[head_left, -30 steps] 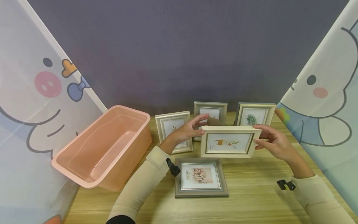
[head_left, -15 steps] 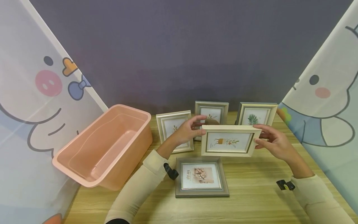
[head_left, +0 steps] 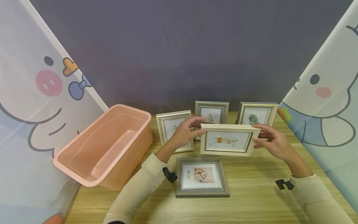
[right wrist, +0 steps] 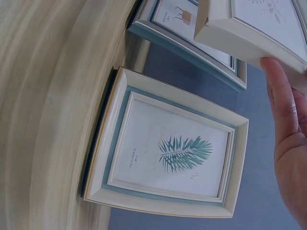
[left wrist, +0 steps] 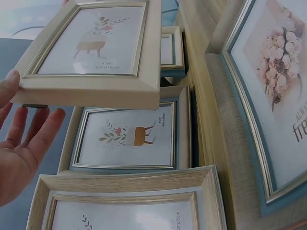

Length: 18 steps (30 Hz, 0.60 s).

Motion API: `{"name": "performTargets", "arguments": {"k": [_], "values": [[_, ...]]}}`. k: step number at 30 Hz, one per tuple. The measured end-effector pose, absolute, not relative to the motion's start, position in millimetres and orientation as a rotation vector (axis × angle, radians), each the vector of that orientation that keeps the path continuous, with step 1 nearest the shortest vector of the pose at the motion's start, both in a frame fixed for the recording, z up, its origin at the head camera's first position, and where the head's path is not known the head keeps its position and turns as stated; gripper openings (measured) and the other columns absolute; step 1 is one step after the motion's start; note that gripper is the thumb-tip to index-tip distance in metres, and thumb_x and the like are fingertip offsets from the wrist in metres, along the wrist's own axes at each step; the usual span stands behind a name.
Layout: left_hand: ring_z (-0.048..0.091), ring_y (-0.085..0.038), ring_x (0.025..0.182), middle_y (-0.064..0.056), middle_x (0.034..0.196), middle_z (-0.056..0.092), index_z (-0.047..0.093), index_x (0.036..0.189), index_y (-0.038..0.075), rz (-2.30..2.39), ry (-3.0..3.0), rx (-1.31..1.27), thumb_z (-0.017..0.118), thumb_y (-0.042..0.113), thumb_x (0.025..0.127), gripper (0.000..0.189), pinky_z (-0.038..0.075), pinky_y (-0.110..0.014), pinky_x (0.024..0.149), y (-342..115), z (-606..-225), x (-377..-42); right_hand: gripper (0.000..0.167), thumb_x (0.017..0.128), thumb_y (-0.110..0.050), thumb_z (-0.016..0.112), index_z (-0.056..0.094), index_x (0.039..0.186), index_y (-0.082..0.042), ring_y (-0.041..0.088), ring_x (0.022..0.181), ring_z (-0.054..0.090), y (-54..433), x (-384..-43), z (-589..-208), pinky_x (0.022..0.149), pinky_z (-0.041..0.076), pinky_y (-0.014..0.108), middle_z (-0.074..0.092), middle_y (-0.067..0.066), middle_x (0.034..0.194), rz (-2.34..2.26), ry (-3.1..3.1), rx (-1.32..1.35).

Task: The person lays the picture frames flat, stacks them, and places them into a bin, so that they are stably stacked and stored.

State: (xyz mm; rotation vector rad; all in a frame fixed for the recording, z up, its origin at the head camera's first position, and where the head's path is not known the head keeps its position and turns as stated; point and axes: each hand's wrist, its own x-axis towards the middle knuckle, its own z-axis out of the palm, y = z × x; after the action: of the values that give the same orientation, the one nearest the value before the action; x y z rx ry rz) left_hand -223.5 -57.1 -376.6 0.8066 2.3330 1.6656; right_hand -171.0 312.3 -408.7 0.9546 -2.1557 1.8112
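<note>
A cream picture frame (head_left: 229,141) with an orange-pot plant print is held sideways above the table, its print facing me. My left hand (head_left: 185,132) pinches its left end, thumb at the front edge and fingers reaching behind. In the left wrist view, those fingertips (left wrist: 53,117) are beside a dark metal piece under the frame. The right end is gripped by my right hand (head_left: 275,144), thumb in front and the other fingers partly hidden behind. Below lies a grey-brown picture frame (head_left: 178,177) with a pink flower print, flat on the table.
Behind stand a cream frame (head_left: 164,124) on the left, a grey frame (head_left: 198,109) in the middle and a fern-print frame (head_left: 253,118) on the right. A pink plastic bin (head_left: 137,152) occupies the left side. A dark partition (head_left: 179,56) rises at the back.
The brown flap behind the held frame's top edge has dropped out of sight. The held frame has tipped slightly, while both hands keep nearly the same places.
</note>
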Motion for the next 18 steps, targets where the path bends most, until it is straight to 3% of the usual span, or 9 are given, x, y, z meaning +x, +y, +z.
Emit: {"name": "performTargets", "arguments": {"k": [10,18], "values": [[0.066,-0.019,0.107,-0.001,0.125,0.065,0.072,0.119,0.016,1.629,2.495,0.884,0.072,0.020,0.096,0.023,0.059,-0.026,0.078,-56.8,-380.5,-219.9,0.062,0.085,0.030,0.055,0.056,0.140,0.003,0.005,0.084,0.072,309.2,-170.4,-407.9,0.061,0.062,0.029,0.055,-0.001,0.086,1.775,-2.217,0.890],[0.068,-0.021,0.110,0.000,0.128,0.064,0.073,0.118,0.020,1.631,2.533,0.815,0.071,0.023,0.097,0.021,0.060,-0.028,0.079,-63.1,-380.1,-217.1,0.061,0.089,0.023,0.058,0.055,0.143,-0.003,0.006,0.081,0.070,303.7,-172.4,-407.6,0.060,0.062,0.034,0.050,-0.001,0.089,1.801,-2.301,0.856]]}}
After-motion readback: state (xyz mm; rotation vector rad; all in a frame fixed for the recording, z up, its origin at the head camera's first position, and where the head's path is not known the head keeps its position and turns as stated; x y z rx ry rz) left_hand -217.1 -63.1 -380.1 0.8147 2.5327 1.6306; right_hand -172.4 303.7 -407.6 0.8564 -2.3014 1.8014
